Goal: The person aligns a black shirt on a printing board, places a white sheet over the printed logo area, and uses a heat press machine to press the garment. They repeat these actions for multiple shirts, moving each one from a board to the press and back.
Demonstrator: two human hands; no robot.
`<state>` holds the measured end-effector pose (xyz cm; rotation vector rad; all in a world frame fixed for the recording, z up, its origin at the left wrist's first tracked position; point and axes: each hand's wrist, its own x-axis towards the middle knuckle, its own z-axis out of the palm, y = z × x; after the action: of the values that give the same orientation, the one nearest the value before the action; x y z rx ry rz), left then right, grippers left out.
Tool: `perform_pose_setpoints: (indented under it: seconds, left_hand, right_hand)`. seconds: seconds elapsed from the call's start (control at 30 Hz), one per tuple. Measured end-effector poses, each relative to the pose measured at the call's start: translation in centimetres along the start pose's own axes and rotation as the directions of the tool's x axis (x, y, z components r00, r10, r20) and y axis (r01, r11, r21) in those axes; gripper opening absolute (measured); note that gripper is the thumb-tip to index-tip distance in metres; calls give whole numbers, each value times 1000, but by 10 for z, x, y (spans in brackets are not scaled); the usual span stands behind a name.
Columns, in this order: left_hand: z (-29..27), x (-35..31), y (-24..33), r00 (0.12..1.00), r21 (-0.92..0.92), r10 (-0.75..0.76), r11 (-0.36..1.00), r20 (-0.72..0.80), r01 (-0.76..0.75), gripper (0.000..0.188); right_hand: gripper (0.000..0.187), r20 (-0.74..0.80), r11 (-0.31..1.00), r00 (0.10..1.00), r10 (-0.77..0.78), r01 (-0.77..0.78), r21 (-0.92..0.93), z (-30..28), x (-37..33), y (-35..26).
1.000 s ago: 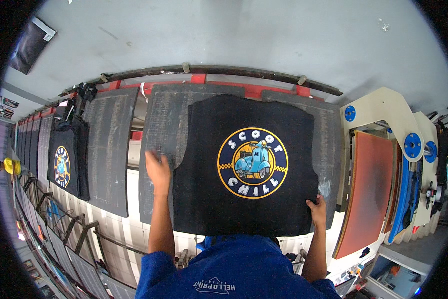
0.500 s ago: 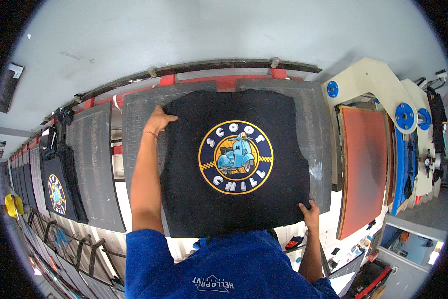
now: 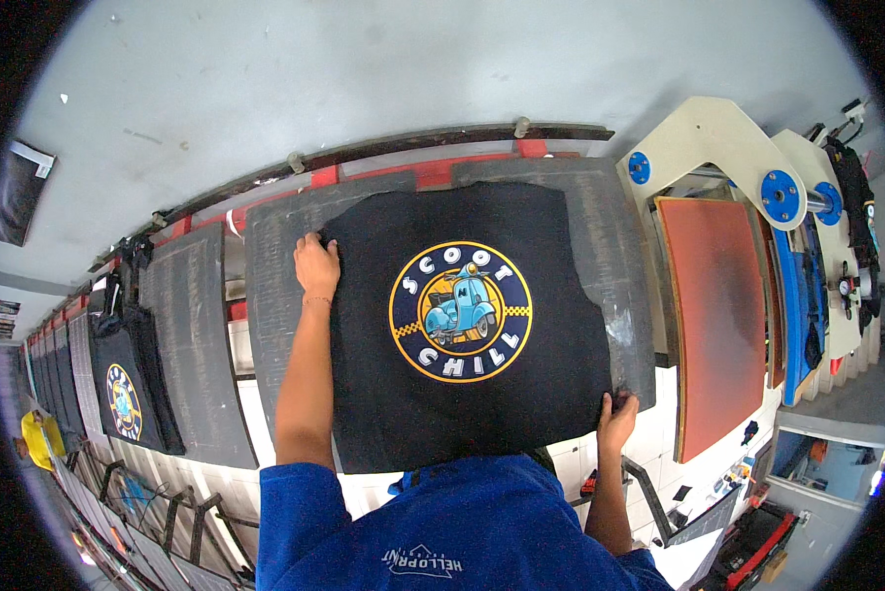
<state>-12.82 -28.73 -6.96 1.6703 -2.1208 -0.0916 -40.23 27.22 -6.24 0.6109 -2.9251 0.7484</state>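
Spread in front of me is a black T-shirt panel [image 3: 462, 424], its round print [image 3: 462, 313] showing a light-blue scooter inside a yellow-edged ring with white lettering. It lies over a dark grey, worn board [image 3: 275, 236]. My left hand [image 3: 317, 268] is closed on the panel's left edge, near the upper corner. At the lower right corner, my right hand [image 3: 616, 424] pinches the cloth's edge between thumb and fingers. The underside of the panel is hidden.
On the left, another grey board [image 3: 186, 345] stands beside similar black printed panels [image 3: 132, 394]. A red rail [image 3: 433, 175] runs behind the boards. To the right is a cream press arm [image 3: 704, 133] with blue round caps and an orange-brown flat pad [image 3: 714, 325].
My left hand has turned, its fingers now folded at the panel's edge where the thumb had pointed across the cloth. The right hand keeps its hold, and the view has shifted slightly.
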Motion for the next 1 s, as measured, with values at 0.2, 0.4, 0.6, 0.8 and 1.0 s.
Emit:
perform_pose_setpoints:
  seconds: [0.2,0.4,0.6,0.8,1.0]
  left_hand:
    - [14,27,-7,964,-225,-100,962,247,157,46]
    - [12,93,-100,991,369,58,924,118,-98,51]
    - [23,7,47,786,-13,611,790,101,-613,51]
    - [91,20,119,806,391,542,706,237,-590,50]
    - [66,-115,292,536,-68,805,538,-255,-840,42]
  right_hand:
    - [26,196,979,969,148,-172,112,-11,-8,7]
    - [36,112,988,993,45,-61,141,-17,1,12]
    - [33,7,951,965,264,-261,166,-59,-40,42]
    - [29,-60,827,840,539,-514,229,-93,-146,153]
    - [21,-436,571,411,801,-743,348,-194,-290,306]
